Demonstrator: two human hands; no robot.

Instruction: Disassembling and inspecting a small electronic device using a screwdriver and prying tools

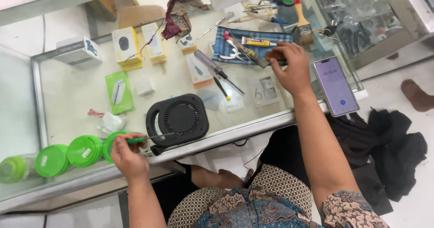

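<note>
Screwdriver (147,139), green-handled: gripped in the left hand (128,153) at the counter's (72,97) near edge; long axis lies along that edge, tip pointed right onto the black speaker (178,118). Right hand (289,67): closed on a brown-handled tool (273,56) on the plaid cloth (226,51), far edge.

Light: bright, even, from overhead | Shadows: faint, soft | Glare: pale sheen across the glass counter (72,97) | Focus: mostly sharp | Edges: bowed by wide lens
</note>
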